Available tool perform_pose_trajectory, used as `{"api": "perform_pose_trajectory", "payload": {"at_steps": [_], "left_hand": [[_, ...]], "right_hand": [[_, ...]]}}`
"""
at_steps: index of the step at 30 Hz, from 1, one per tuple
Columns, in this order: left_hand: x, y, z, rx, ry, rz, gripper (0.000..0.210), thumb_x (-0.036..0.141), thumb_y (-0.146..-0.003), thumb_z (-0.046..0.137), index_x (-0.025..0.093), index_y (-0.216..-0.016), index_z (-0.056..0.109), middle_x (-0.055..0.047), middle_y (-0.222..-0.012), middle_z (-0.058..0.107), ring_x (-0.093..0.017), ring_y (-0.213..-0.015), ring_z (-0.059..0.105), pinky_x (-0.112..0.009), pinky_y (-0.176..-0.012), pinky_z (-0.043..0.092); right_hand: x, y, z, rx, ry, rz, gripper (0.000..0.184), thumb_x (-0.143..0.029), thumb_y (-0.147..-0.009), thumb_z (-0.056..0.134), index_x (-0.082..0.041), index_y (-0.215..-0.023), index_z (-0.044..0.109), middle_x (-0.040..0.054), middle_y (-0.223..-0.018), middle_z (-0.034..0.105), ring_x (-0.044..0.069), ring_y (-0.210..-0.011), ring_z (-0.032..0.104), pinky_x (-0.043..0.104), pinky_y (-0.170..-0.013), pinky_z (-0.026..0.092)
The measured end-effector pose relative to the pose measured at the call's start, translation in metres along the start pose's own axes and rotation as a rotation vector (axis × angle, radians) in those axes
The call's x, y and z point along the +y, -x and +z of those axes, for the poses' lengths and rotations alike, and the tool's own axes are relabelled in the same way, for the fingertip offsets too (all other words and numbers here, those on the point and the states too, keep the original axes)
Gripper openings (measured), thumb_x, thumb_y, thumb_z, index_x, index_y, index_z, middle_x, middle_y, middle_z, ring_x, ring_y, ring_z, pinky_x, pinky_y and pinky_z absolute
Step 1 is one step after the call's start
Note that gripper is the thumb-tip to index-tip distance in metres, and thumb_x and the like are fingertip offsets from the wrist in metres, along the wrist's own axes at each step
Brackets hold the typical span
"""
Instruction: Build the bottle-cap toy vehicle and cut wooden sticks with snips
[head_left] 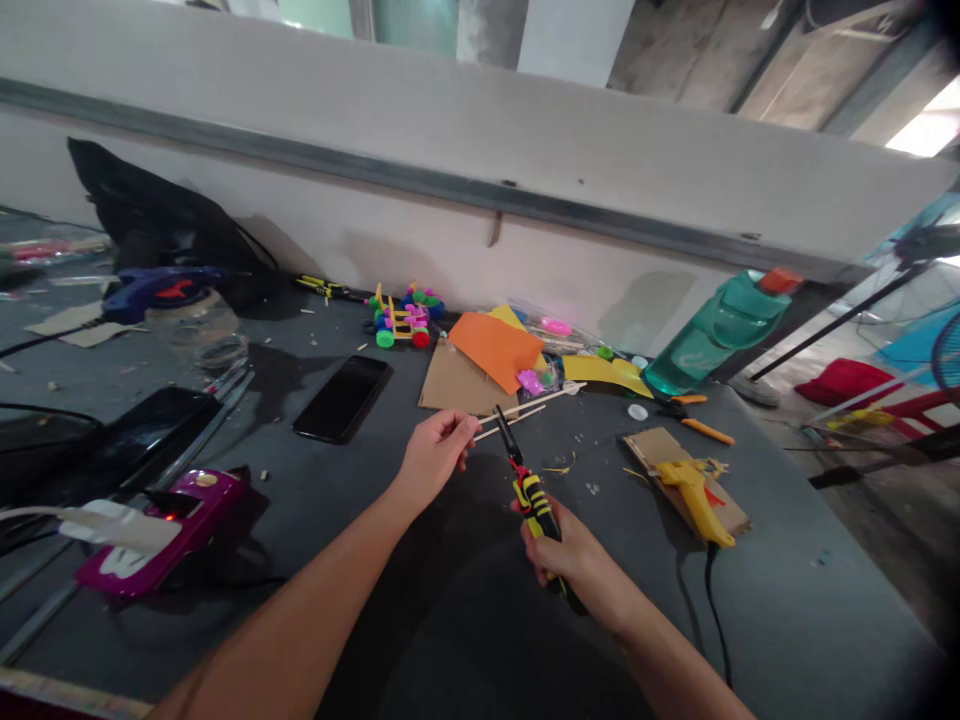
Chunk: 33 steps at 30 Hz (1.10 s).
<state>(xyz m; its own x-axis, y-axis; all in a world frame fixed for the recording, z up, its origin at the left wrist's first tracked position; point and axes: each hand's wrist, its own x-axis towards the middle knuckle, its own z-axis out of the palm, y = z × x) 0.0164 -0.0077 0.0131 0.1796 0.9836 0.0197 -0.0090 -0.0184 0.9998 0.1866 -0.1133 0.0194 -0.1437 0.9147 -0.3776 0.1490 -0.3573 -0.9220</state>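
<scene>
Between the fingertips of my left hand (pixel 437 450) are the near ends of thin wooden sticks (pixel 534 402), which point away to the right. My right hand (pixel 559 545) is wrapped round the yellow-and-black handles of a pair of pliers (pixel 535 500). The dark jaws of the pliers reach up to the sticks, just right of my left fingertips; whether they grip a stick I cannot tell. Behind the sticks lie a brown cardboard piece (pixel 457 378) and an orange sheet (pixel 495 345).
A black phone (pixel 342 398) lies left of my hands. On the right are a yellow glue gun (pixel 694 490) on cardboard, orange-handled pliers (pixel 709 430) and a green bottle (pixel 724 330). A purple power strip (pixel 165 530) sits at left. Small colourful wheeled toys (pixel 405 318) stand by the wall.
</scene>
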Motion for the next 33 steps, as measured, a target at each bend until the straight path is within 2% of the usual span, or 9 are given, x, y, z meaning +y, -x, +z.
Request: {"api": "perform_pose_trajectory", "payload": {"at_steps": [7,13,23,33], "left_hand": [[-0.0018,-0.0014,-0.0031,0.040,-0.131,0.034,0.020,0.036,-0.076,0.053,0.018,-0.070,0.058,0.004,-0.058,0.053,-0.008,-0.044,0.047,-0.020,-0.044,0.037],[-0.0022,-0.0021,-0.0047,0.052,-0.204,0.059,0.021,0.037,-0.077,0.052,0.018,-0.070,0.058,0.005,-0.056,0.052,-0.008,-0.045,0.048,-0.020,-0.046,0.037],[0.0002,-0.0011,-0.0022,0.026,-0.080,-0.002,0.025,0.039,-0.078,0.051,0.017,-0.068,0.057,0.003,-0.057,0.052,-0.008,-0.044,0.046,-0.020,-0.041,0.037],[0.0035,-0.0022,-0.0062,0.051,-0.168,-0.008,0.024,0.038,-0.076,0.054,0.017,-0.064,0.055,0.005,-0.051,0.050,-0.007,-0.040,0.045,-0.020,-0.043,0.036]], "right_hand": [[0.0008,-0.0020,0.0002,-0.001,-0.032,0.023,0.039,-0.016,-0.057,0.048,-0.018,-0.097,0.043,-0.0057,-0.065,0.043,0.006,-0.046,0.039,0.020,-0.042,0.036],[0.0002,-0.0007,-0.0008,-0.010,-0.005,-0.001,0.038,-0.021,-0.057,0.047,-0.018,-0.094,0.044,-0.0052,-0.067,0.044,0.006,-0.047,0.039,0.020,-0.042,0.035],[0.0064,0.0008,0.0019,0.037,0.134,-0.022,0.032,-0.016,-0.060,0.047,-0.020,-0.092,0.045,-0.0049,-0.067,0.045,0.007,-0.048,0.039,0.020,-0.043,0.032],[0.0075,-0.0007,0.0010,-0.010,0.048,-0.013,0.035,-0.017,-0.062,0.047,-0.018,-0.097,0.045,-0.0045,-0.068,0.043,0.007,-0.049,0.041,0.019,-0.043,0.037]]}}
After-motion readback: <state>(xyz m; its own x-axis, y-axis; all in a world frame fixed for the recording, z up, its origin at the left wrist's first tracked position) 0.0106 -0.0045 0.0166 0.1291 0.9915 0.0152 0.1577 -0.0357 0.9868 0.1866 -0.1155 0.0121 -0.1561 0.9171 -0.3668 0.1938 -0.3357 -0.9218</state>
